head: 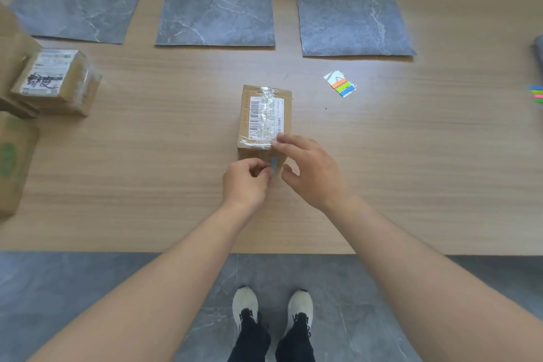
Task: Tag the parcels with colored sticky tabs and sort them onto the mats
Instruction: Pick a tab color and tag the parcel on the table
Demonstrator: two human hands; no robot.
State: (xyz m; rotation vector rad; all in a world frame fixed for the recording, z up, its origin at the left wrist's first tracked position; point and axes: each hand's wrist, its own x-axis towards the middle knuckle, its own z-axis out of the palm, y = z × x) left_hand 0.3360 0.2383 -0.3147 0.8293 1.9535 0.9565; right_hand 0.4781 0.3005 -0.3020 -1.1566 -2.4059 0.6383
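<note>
A brown cardboard parcel with a white shipping label lies in the middle of the table. On its near side face is a blue sticky tab. My left hand has its fingers curled and its fingertips at the tab. My right hand rests with straight fingertips on the parcel's near top edge, thumb spread beside the tab. A pad of orange, green and blue tabs lies to the right of the parcel.
Three grey marble mats lie at the back, each with a tagged box at its far end. Several untagged parcels stand at the left edge. More coloured tabs lie at the far right.
</note>
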